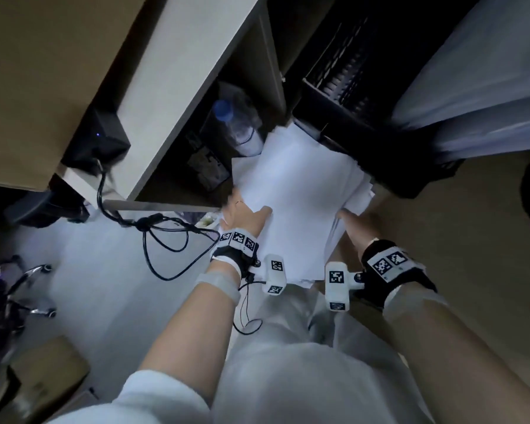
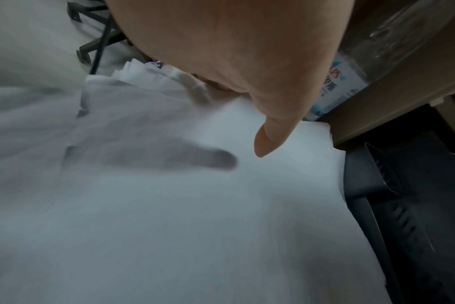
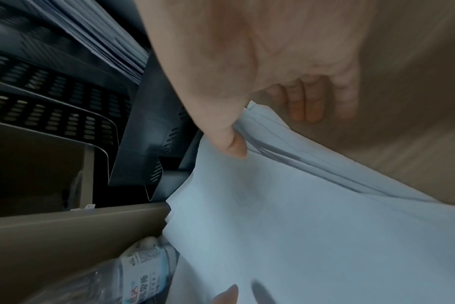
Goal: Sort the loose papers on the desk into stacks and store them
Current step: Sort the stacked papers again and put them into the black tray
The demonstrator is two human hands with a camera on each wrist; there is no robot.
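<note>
A thick stack of white papers (image 1: 297, 197) is held level over the desk edge between both hands. My left hand (image 1: 246, 211) grips its left edge, thumb (image 2: 270, 135) lying on the top sheet and fingers hidden beneath. My right hand (image 1: 353, 222) pinches the right edge, thumb (image 3: 234, 144) on top and fingers (image 3: 308, 107) under the sheets. The stack's far end reaches the mouth of a black mesh file tray (image 1: 346, 96), whose upper tier holds more papers (image 3: 101, 39). The stack (image 3: 312, 226) fills the lower right of the right wrist view.
A clear water bottle (image 1: 237, 127) stands in a shelf gap just left of the stack's far end. A wooden desk surface (image 1: 471, 255) lies to the right. Black cables (image 1: 166, 240), a chair base (image 1: 22, 289) and a cardboard box (image 1: 43, 381) are on the floor at left.
</note>
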